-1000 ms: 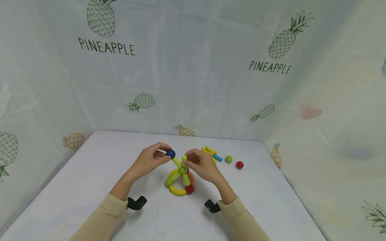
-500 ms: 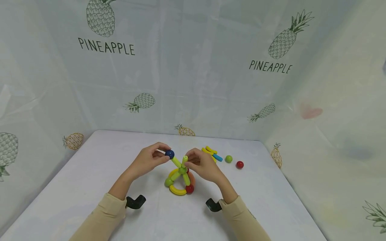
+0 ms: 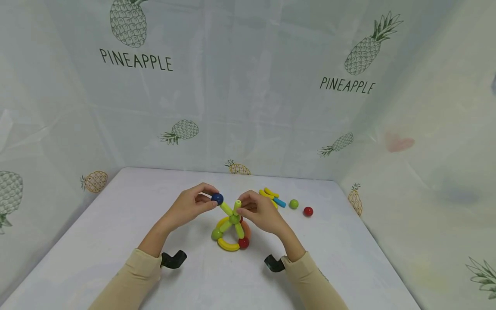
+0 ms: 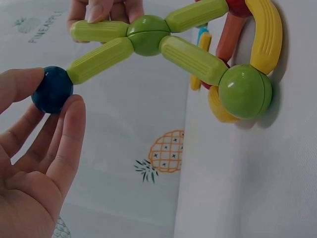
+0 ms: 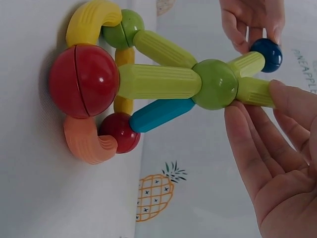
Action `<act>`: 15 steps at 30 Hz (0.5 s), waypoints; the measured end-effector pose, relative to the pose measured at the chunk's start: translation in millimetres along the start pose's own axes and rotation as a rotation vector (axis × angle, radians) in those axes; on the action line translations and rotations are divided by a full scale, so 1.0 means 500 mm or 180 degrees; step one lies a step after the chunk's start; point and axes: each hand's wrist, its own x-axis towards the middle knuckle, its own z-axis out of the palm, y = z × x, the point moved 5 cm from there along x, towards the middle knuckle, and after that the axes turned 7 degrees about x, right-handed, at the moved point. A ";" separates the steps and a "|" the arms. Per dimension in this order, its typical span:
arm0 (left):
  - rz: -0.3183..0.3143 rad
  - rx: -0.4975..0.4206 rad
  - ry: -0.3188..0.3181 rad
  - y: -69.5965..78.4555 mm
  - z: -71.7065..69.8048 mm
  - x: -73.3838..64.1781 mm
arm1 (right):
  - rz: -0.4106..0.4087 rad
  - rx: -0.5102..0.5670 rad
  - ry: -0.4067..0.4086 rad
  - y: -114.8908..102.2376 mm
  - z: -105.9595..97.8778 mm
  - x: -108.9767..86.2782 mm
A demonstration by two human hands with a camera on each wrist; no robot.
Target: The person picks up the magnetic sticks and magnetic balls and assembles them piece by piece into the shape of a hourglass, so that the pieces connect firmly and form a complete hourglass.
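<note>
A structure of toy building rods and balls stands on the table: a ring of curved yellow rods (image 3: pixel 228 245) and an orange rod (image 5: pixel 81 139) joins red balls (image 5: pixel 84 81) and a green ball (image 4: pixel 242 91). Straight rods, green and blue (image 5: pixel 162 115), rise to a central green ball (image 5: pixel 216 84). Two light-green rods point up from it. My left hand (image 3: pixel 193 202) pinches the dark blue ball (image 4: pixel 52 89) at the tip of one rod. With thumb and fingers, my right hand (image 3: pixel 263 212) pinches the other light-green rod (image 5: pixel 256 91), whose top end is bare in the head view.
Several loose yellow rods (image 3: pixel 272 192) and a blue rod (image 3: pixel 280 203) lie behind my right hand. Farther right are a loose green ball (image 3: pixel 294 204) and a red ball (image 3: pixel 308 211). A pineapple-print curtain (image 3: pixel 248 107) hangs around the table (image 3: pixel 333 249).
The left hand and the blue ball have shifted slightly left. The rod in the right hand now leans a little more to the right. Both grips are unchanged.
</note>
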 end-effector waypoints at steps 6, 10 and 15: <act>-0.0014 -0.0027 -0.0006 0.002 0.000 0.000 | 0.0047 -0.0003 -0.0049 0.001 -0.002 0.001; -0.0027 -0.0023 -0.0008 0.001 0.001 0.002 | 0.0075 -0.0048 -0.0101 0.002 -0.009 0.000; -0.0042 0.0003 -0.0015 0.001 0.000 0.001 | 0.0030 -0.0147 -0.0184 0.007 -0.022 -0.003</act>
